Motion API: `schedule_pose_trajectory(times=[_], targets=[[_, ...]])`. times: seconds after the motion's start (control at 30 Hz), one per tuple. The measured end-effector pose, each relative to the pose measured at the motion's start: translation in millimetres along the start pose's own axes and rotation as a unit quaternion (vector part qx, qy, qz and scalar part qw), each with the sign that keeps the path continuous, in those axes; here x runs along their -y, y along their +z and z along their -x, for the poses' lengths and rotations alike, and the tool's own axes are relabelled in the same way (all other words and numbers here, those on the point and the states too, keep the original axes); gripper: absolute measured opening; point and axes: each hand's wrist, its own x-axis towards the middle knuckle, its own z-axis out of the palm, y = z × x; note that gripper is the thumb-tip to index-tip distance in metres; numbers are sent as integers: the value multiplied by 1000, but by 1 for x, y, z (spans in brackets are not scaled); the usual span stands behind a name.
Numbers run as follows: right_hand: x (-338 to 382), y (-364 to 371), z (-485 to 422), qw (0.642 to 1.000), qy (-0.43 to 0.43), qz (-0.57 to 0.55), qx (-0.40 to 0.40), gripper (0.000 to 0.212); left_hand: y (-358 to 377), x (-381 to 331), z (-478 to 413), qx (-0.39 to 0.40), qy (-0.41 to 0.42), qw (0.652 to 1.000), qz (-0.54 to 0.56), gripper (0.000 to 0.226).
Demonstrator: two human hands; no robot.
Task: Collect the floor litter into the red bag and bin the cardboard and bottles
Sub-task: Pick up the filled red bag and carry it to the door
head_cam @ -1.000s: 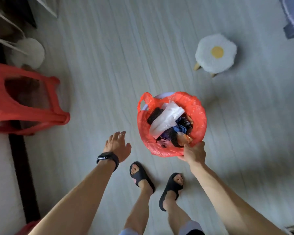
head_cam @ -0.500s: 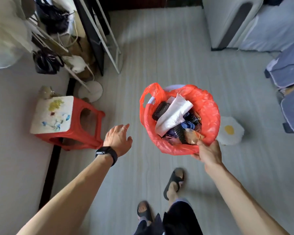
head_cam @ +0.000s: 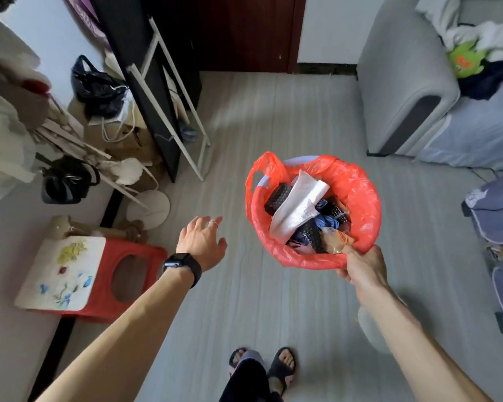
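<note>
My right hand (head_cam: 362, 268) grips the near rim of the red bag (head_cam: 360, 195), which lines a pale round bin whose edge shows at the far side. The bag hangs above the floor in front of me. Inside lie a crumpled white plastic bag (head_cam: 298, 207), dark mesh-patterned wrappers (head_cam: 276, 195), a blue scrap and an orange-brown wrapper right by my fingers. My left hand (head_cam: 201, 242) hovers out to the left of the bag with fingers spread, holding nothing; a black watch is on that wrist.
A red stool (head_cam: 128, 271) with a paint-stained white top stands at the left. Behind it are black bags (head_cam: 67, 181), brown paper bags and a white rack (head_cam: 172, 97) beside a dark cabinet. A grey sofa (head_cam: 404, 82) and blue cushions line the right. My sandalled feet (head_cam: 262, 364) are below.
The view has lifted from the floor to the room. The bag has risen with my right hand; the egg-shaped stool has passed under my right arm. My left hand stays spread.
</note>
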Motion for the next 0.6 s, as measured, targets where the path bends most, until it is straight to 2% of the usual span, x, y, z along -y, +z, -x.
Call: schedule_pose_trajectory(times=[0.23,0.5,0.6], targets=[[133,22,-114,999,-20,-26,-18,21,-70,-63,-165,-8,29,1000,5,65],[311,72,-254,997,-28,-49,-47,13,-196,-125,-391,-17,56,998,13,64],[357,82,-281,996,-30,-69,-55,10,-226,-143,-442,-8,65,998,5,64]])
